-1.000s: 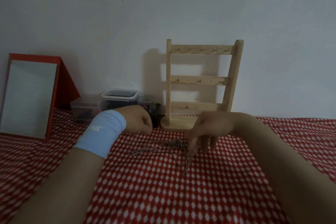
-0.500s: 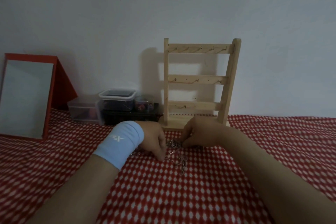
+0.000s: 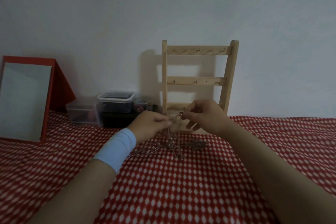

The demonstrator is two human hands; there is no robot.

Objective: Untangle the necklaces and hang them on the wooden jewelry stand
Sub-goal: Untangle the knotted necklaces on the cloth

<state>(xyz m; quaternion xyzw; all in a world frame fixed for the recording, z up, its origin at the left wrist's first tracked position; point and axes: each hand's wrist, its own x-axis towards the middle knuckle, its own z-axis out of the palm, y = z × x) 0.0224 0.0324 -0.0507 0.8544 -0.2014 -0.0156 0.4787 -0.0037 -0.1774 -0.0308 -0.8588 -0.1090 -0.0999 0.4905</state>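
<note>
Red checked cloth (image 3: 163, 187), both hands pinching tangled necklaces (image 3: 174, 143), no legible writing

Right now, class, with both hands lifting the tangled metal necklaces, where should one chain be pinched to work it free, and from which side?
Pinch a loose strand hanging below the knot of the tangled metal necklaces, coming from above with the fingers. The left hand and right hand hold the knot up off the red-and-white patterned cloth, so the strands hang apart there; their ends still rest on it.
</note>
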